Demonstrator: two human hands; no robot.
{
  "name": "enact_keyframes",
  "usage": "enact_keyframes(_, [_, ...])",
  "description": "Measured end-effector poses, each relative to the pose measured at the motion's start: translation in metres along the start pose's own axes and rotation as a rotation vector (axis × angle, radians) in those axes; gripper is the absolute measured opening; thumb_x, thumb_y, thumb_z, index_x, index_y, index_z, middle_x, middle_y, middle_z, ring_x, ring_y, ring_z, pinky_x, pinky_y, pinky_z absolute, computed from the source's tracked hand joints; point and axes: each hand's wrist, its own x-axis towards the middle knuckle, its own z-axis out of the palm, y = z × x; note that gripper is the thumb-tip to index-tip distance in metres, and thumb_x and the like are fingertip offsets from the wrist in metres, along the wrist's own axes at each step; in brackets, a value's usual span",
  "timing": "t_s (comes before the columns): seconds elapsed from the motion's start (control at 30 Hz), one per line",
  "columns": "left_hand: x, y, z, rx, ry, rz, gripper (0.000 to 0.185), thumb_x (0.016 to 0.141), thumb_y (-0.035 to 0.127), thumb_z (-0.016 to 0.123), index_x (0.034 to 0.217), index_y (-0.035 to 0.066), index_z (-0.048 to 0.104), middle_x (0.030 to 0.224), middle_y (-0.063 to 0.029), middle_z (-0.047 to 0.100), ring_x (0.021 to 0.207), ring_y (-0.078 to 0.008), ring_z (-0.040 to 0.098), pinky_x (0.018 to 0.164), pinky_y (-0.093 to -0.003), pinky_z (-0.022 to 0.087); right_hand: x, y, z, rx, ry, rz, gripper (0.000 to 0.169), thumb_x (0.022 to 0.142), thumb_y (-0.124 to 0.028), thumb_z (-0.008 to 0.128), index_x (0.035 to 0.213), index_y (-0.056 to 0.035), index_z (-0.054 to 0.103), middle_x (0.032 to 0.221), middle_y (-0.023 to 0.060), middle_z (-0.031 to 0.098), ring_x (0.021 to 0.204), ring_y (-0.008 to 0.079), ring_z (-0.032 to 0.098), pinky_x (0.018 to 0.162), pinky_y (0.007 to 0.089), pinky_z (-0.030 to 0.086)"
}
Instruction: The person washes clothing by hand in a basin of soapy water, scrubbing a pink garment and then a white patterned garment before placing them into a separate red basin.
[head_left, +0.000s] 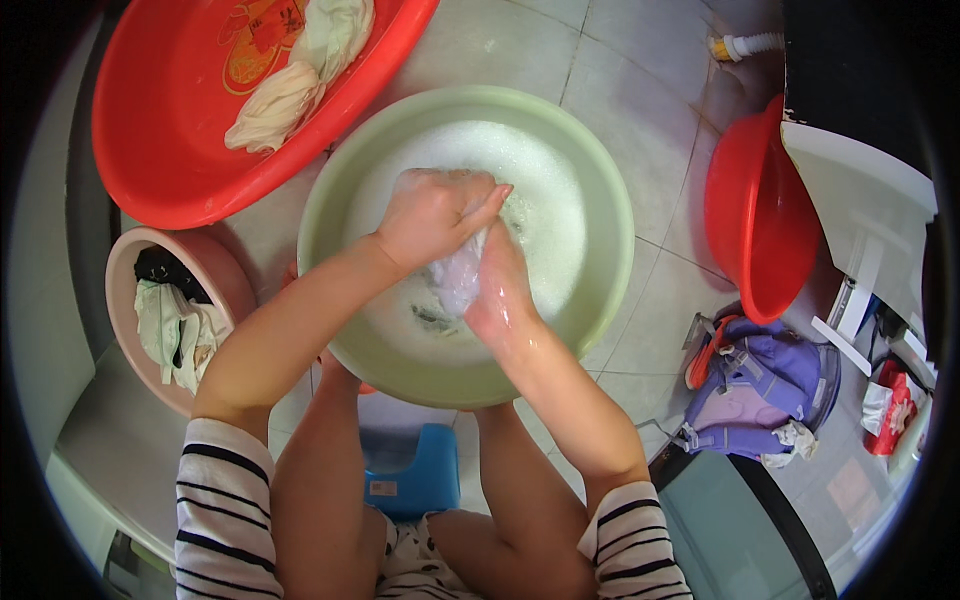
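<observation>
A pale green plastic basin (616, 247) stands between my knees, holding soapy water under a layer of white foam (553, 176). Above the water, my left hand (437, 211) is curled in a fist around a wet white cloth (457, 276). My right hand (501, 274) grips the same cloth from the other side, its wrist wet and shiny. The two hands press together, and part of the cloth is hidden inside them. A dark patch (433, 319) shows through thinner foam just below the cloth; what it is, I cannot tell.
A large red basin (150, 135) with twisted pale cloths (281, 101) lies upper left. Below it, a pink tub (236, 274) holds white and black laundry. A blue plastic stool (420, 480) sits between my legs. Rightward are a red basin (724, 202) and a purple backpack (772, 375).
</observation>
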Motion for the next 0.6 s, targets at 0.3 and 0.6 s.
enact_keyframes(0.3, [-0.023, 0.011, 0.017, 0.138, 0.139, 0.311, 0.014, 0.067, 0.017, 0.068, 0.064, 0.012, 0.055, 0.069, -0.0048, 0.058, 0.056, -0.0229, 0.055, 0.049, -0.0387, 0.043, -0.014, 0.008, -0.004, 0.030, 0.070, 0.023, 0.038, 0.096, -0.039, 0.041, 0.114, -0.0077, 0.053, 0.104, 0.0061, 0.058, 0.097, 0.0165, 0.056, 0.084, 0.0289, 0.043])
enact_keyframes(0.6, [-0.024, 0.025, 0.012, -0.200, 0.100, 0.127, 0.018, 0.078, 0.018, 0.063, 0.066, 0.006, 0.057, 0.067, -0.0110, 0.058, 0.056, -0.0294, 0.056, 0.052, -0.0375, 0.046, -0.015, 0.006, -0.026, -0.016, 0.057, 0.132, 0.038, 0.096, -0.036, 0.041, 0.123, -0.0090, 0.046, 0.115, 0.0064, 0.054, 0.108, 0.0205, 0.052, 0.090, 0.0365, 0.044])
